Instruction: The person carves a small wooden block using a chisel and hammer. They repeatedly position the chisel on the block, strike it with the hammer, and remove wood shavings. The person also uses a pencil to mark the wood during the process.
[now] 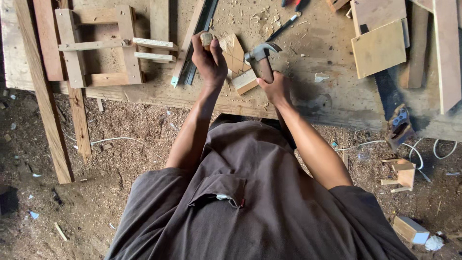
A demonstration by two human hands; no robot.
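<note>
Brown shirt [250, 207] fills the foreground. At the desk's [317, 96] near edge, left hand [210, 60] fingers clench a chisel handle [207, 38] (blade hidden); right hand [275, 89] grips a hammer [262, 55] above wood blocks [239, 65].

Wood frame [98, 45] left; boards [380, 45] right, seemingly.

Worn wood workbench [332, 96] w/ sawdust, over dirt floor [110, 192], daylight.

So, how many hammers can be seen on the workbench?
1. The hammer is in the right hand, head over the small wood block at the bench edge. Others may be hidden under boards.
</note>
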